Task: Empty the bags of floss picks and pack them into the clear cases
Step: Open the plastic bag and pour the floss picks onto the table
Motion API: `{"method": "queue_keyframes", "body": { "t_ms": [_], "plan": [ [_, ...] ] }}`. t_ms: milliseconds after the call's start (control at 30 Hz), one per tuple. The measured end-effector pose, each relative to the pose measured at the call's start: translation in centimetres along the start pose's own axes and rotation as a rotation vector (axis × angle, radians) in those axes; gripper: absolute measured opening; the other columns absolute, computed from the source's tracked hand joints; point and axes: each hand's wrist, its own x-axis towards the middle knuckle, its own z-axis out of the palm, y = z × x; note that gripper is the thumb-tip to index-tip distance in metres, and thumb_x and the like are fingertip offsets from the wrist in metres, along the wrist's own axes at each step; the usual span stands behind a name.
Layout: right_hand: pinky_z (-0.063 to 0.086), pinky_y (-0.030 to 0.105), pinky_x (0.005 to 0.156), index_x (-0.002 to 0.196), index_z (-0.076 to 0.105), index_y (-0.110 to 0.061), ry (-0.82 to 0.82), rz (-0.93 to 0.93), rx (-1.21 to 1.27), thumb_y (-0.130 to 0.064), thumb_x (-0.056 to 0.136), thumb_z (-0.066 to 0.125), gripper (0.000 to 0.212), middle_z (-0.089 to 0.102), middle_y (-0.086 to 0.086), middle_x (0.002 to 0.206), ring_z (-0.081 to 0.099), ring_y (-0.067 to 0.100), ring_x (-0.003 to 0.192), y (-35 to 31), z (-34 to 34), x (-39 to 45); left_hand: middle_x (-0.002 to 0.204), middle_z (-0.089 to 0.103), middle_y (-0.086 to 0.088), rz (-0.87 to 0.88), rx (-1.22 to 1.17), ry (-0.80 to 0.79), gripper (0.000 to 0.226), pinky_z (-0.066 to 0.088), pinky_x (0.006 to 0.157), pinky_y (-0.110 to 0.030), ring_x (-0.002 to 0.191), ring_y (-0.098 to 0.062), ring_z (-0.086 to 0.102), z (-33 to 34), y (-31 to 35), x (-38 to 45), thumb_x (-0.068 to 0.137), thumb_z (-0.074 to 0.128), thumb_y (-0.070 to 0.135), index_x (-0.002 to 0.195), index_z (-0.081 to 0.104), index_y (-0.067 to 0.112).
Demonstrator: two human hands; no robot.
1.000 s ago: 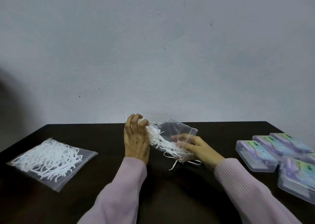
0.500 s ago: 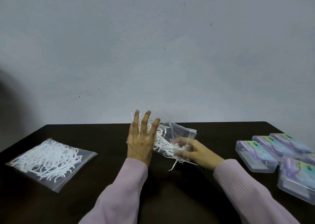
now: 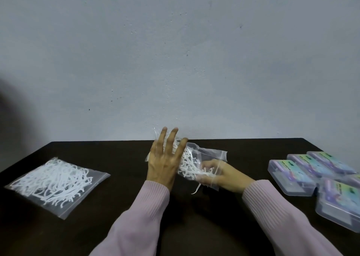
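Clear plastic marks the far left of the dark table (image 3: 120, 226), where a sealed bag of floss picks (image 3: 56, 183) lies flat, well apart from the hands. Near the middle, the left hand (image 3: 164, 162) is held with its fingers straight and spread, its palm against the left end of a second bag (image 3: 204, 158) that is lifted off the table. White floss picks (image 3: 190, 166) bunch inside this bag, and one pick (image 3: 196, 189) hangs down from its lower edge. The right hand (image 3: 224, 174) grips the bag's right end, fingers curled round the plastic. Pale pink sleeves (image 3: 282, 216) cover both forearms. On the right, several clear cases (image 3: 290, 174) with purple and green labels lie closed, touching one another.
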Motion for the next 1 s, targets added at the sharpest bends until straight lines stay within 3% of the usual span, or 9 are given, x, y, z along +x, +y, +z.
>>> {"method": "queue_keyframes", "body": {
  "t_ms": [67,167,300,433,533,633,700,833,1000],
  "plan": [
    [0.025,0.051,0.11,0.089,0.055,-0.041,0.009,0.027,-0.083,-0.055,0.076,0.062,0.02,0.052,-0.008,0.122,0.047,0.021,0.12,-0.1,-0.1,-0.1,0.131,0.036,-0.015,0.018,0.006,0.004,0.105,0.056,0.075,-0.049,0.121,-0.036,0.035,-0.1,0.1,0.0,0.025,0.091,-0.002,0.117,0.044,0.016],
    [0.016,0.048,0.113,0.096,0.053,-0.039,0.042,0.037,-0.168,-0.046,0.085,0.057,0.014,0.046,-0.005,0.134,0.037,0.021,0.128,0.1,-0.3,-0.2,0.131,0.037,-0.014,0.027,0.026,0.013,0.103,0.056,0.076,-0.047,0.121,-0.035,0.036,-0.1,0.1,0.1,0.027,0.091,-0.003,0.117,0.044,0.017],
    [0.033,0.046,0.106,0.098,0.055,-0.035,0.152,-0.05,-0.135,-0.042,0.085,0.058,0.015,0.049,-0.011,0.116,0.048,0.016,0.115,0.3,-0.2,-0.1,0.131,0.037,-0.014,-0.01,0.033,0.033,0.101,0.056,0.076,-0.046,0.121,-0.035,0.036,-0.1,-0.2,0.1,0.029,0.086,-0.012,0.116,0.044,0.018],
    [0.043,0.027,0.095,0.122,0.056,-0.014,0.244,-0.018,-0.114,-0.032,0.09,0.056,0.037,0.048,-0.011,0.116,0.052,0.011,0.108,0.5,-0.4,0.0,0.131,0.036,-0.013,-0.063,0.041,0.04,0.101,0.056,0.076,-0.047,0.122,-0.035,0.035,0.0,-0.7,-0.2,0.03,0.081,-0.02,0.117,0.044,0.016],
    [0.049,0.029,0.083,0.113,0.061,-0.016,0.288,-0.005,-0.152,-0.028,0.091,0.056,0.026,0.06,-0.005,0.101,0.058,0.01,0.088,1.0,-1.0,-0.1,0.13,0.037,-0.014,-0.134,0.053,0.028,0.103,0.056,0.074,-0.045,0.121,-0.035,0.035,0.0,-1.2,-0.3,0.03,0.079,-0.023,0.118,0.043,0.016],
    [0.048,0.03,0.076,0.094,0.061,-0.016,0.336,0.008,-0.224,-0.027,0.091,0.057,0.012,0.066,0.003,0.089,0.063,0.018,0.084,1.6,-1.4,-0.2,0.13,0.037,-0.013,-0.234,0.054,0.014,0.104,0.057,0.07,-0.046,0.122,-0.034,0.034,-0.1,-1.5,-0.4,0.029,0.076,-0.026,0.118,0.044,0.016],
    [0.048,0.031,0.078,0.092,0.061,-0.012,0.356,0.011,-0.237,-0.024,0.091,0.058,0.012,0.067,0.006,0.09,0.063,0.021,0.086,1.6,-1.6,-0.3,0.131,0.036,-0.012,-0.303,0.026,0.023,0.101,0.056,0.072,-0.05,0.123,-0.035,0.032,-0.3,-1.8,-0.4,0.033,0.073,-0.028,0.119,0.044,0.016],
    [0.042,0.023,0.086,0.117,0.058,-0.017,0.373,0.038,-0.284,-0.021,0.091,0.057,0.026,0.061,0.002,0.113,0.056,0.013,0.095,1.6,-1.5,-0.4,0.132,0.034,-0.012,-0.419,-0.006,0.039,0.094,0.052,0.079,-0.052,0.126,-0.033,0.029,-0.6,-2.1,-0.6,0.039,0.074,-0.026,0.118,0.045,0.016],
    [0.041,0.038,0.1,0.111,0.058,-0.032,0.341,0.028,-0.346,-0.025,0.087,0.062,0.025,0.06,-0.013,0.11,0.054,0.005,0.101,1.8,-1.3,-0.1,0.131,0.034,-0.012,-0.462,-0.031,0.044,0.092,0.052,0.079,-0.05,0.125,-0.033,0.028,-0.7,-2.1,-0.5,0.041,0.081,-0.017,0.118,0.044,0.016]
  ]
}}
